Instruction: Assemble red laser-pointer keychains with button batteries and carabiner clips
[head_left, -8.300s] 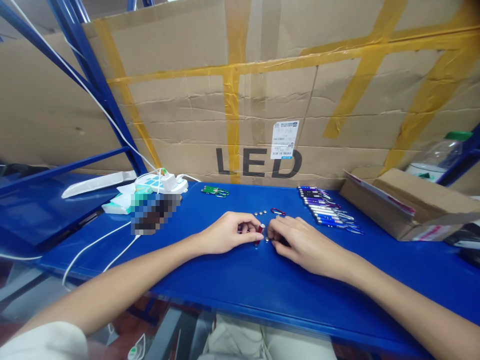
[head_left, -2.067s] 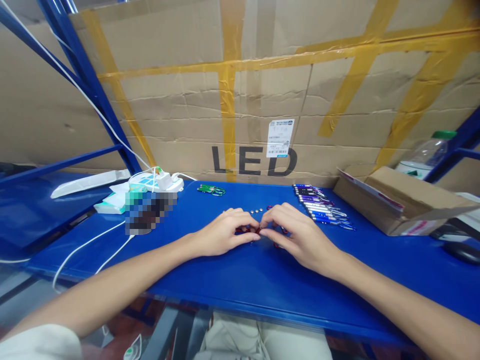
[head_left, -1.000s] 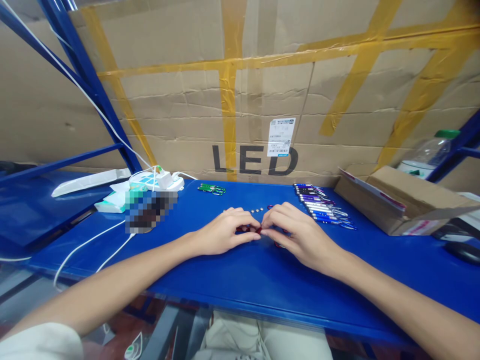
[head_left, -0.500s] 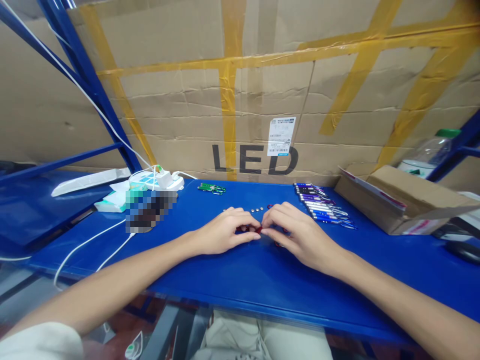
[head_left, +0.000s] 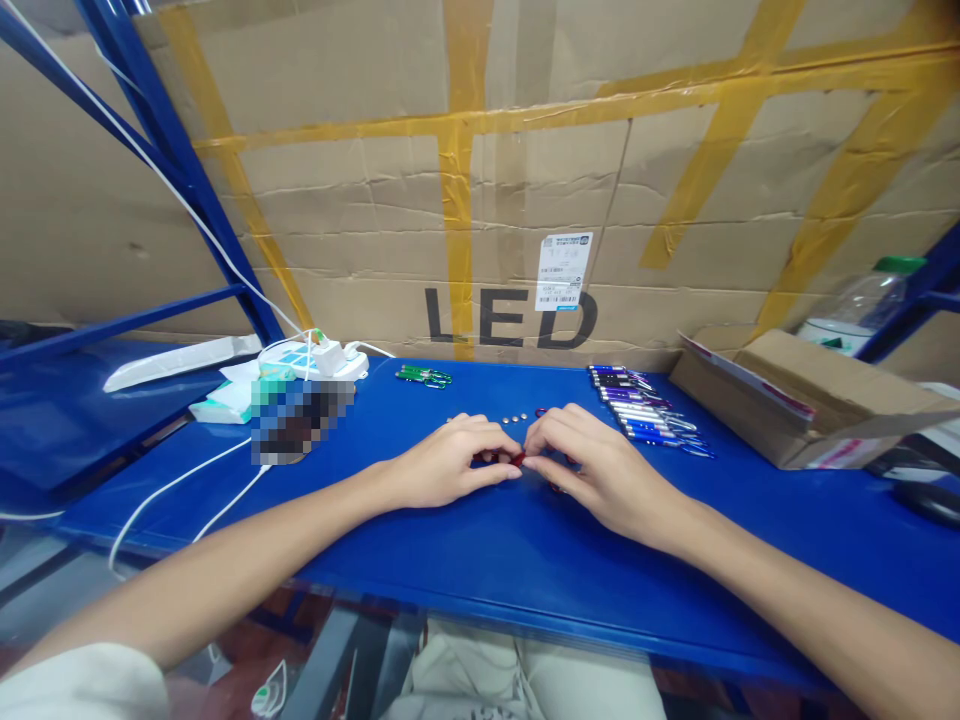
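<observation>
Over the middle of the blue table (head_left: pixel 420 570), my left hand (head_left: pixel 448 462) is closed round a small red keychain flashlight (head_left: pixel 517 460), mostly hidden by the fingers. My right hand (head_left: pixel 604 468) meets it from the other side, thumb and forefinger pinching the red end. More red shows beneath the right palm, too covered to make out. Just beyond the fingertips lie several small round silver button cells (head_left: pixel 514 419). To the right, a row of keychain flashlights (head_left: pixel 634 408) with carabiner clips runs from dark to purple, silver and blue. Green ones (head_left: pixel 422 376) lie at the back.
An open cardboard box (head_left: pixel 832 390) stands at right, before a green-capped bottle (head_left: pixel 855 310). On the left are a power strip (head_left: pixel 352 362), white cables, a tissue pack (head_left: pixel 221 402) and a pixelated dark object (head_left: pixel 300 425). A large taped carton (head_left: pixel 360 230) forms the back wall.
</observation>
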